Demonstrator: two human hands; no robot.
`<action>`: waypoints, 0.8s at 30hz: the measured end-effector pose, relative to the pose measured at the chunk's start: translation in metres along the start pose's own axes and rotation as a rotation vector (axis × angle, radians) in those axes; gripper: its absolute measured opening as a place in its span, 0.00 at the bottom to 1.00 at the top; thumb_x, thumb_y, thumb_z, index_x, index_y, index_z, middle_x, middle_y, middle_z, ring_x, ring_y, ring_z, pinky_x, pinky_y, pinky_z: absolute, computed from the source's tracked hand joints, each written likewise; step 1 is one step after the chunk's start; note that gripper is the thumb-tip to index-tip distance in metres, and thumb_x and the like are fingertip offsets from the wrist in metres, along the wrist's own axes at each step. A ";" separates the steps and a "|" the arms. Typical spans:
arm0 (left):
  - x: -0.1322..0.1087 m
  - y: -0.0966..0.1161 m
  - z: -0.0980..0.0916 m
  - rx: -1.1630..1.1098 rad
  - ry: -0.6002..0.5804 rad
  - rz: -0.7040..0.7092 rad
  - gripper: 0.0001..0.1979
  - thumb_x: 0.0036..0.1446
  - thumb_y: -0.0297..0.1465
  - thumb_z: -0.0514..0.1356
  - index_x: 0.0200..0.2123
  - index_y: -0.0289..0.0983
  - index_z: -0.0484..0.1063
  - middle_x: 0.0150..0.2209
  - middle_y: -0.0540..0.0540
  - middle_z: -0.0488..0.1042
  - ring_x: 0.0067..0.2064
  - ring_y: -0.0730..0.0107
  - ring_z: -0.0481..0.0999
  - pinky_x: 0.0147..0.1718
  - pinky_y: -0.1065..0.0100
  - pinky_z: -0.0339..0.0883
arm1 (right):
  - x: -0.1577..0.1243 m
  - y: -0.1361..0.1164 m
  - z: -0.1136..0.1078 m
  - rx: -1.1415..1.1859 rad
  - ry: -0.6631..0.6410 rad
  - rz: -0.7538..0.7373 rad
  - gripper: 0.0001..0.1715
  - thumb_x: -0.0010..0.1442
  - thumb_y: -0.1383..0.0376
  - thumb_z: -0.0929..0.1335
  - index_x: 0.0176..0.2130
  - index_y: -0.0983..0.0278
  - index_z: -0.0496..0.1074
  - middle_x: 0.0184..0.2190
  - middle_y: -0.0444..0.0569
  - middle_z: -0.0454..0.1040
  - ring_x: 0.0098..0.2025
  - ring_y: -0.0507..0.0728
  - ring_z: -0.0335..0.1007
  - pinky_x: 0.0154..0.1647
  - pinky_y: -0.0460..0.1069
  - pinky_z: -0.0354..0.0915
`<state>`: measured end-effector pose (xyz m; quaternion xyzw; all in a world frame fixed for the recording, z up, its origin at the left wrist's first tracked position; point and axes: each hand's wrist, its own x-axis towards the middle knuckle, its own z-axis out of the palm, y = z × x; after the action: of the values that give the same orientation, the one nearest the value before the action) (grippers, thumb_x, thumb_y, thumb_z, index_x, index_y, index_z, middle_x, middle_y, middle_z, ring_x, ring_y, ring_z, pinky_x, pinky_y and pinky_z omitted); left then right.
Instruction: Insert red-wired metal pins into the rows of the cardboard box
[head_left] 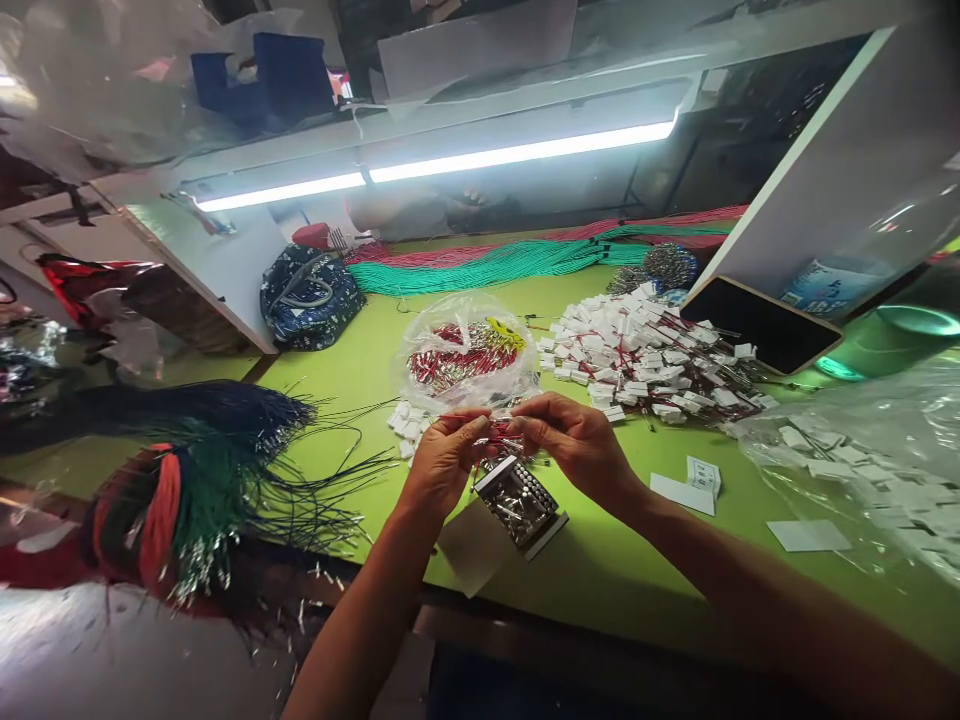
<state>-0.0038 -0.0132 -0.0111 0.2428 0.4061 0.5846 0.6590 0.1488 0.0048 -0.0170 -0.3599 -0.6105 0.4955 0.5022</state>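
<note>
My left hand (448, 455) is closed in a pinch, its fingertips at a small white connector (500, 412). Facing it, my right hand (570, 440) pinches at a thin red wire (504, 432); the fingers partly hide both parts. Just below the hands a small open box (517, 505) holds shiny metal pieces, with rows of round beads along one side. Behind them sits a clear plastic bag (465, 350) full of red wires with metal terminals. A few white connectors (407, 425) lie beside my left hand.
A heap of white connectors on red wires (645, 355) lies to the right, by a phone (761, 325). Bundles of dark and green wires (225, 480) hang over the left edge. Another bag (862, 480) holds white connectors. Long green wires (480, 272) run along the back.
</note>
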 end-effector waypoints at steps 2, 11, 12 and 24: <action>0.000 0.000 -0.002 0.041 -0.028 -0.019 0.14 0.33 0.30 0.73 0.26 0.32 0.76 0.20 0.49 0.75 0.22 0.77 0.73 0.22 0.76 0.68 | -0.001 0.002 -0.002 -0.107 -0.021 -0.063 0.10 0.55 0.59 0.68 0.32 0.65 0.73 0.24 0.45 0.73 0.22 0.49 0.67 0.24 0.46 0.65; -0.004 -0.002 -0.006 0.162 -0.049 0.070 0.09 0.38 0.31 0.71 0.25 0.34 0.78 0.23 0.47 0.78 0.23 0.76 0.75 0.27 0.74 0.69 | -0.004 -0.004 -0.004 -0.507 -0.026 -0.450 0.06 0.60 0.67 0.66 0.31 0.64 0.71 0.22 0.41 0.74 0.22 0.47 0.68 0.24 0.41 0.62; -0.005 -0.003 -0.007 0.174 -0.052 0.077 0.08 0.39 0.31 0.71 0.25 0.34 0.79 0.23 0.47 0.78 0.23 0.76 0.75 0.27 0.75 0.69 | -0.004 -0.004 -0.004 -0.513 -0.032 -0.472 0.06 0.60 0.68 0.65 0.31 0.64 0.70 0.22 0.41 0.74 0.21 0.47 0.68 0.24 0.41 0.62; -0.010 -0.003 -0.009 0.259 -0.077 0.155 0.07 0.39 0.32 0.70 0.25 0.35 0.78 0.22 0.49 0.77 0.24 0.75 0.75 0.28 0.73 0.70 | -0.005 -0.002 -0.002 -0.664 -0.047 -0.693 0.06 0.62 0.70 0.64 0.32 0.64 0.68 0.25 0.44 0.76 0.24 0.48 0.71 0.27 0.41 0.63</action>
<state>-0.0094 -0.0245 -0.0156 0.3786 0.4324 0.5668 0.5903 0.1521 -0.0002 -0.0159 -0.2649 -0.8311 0.0850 0.4816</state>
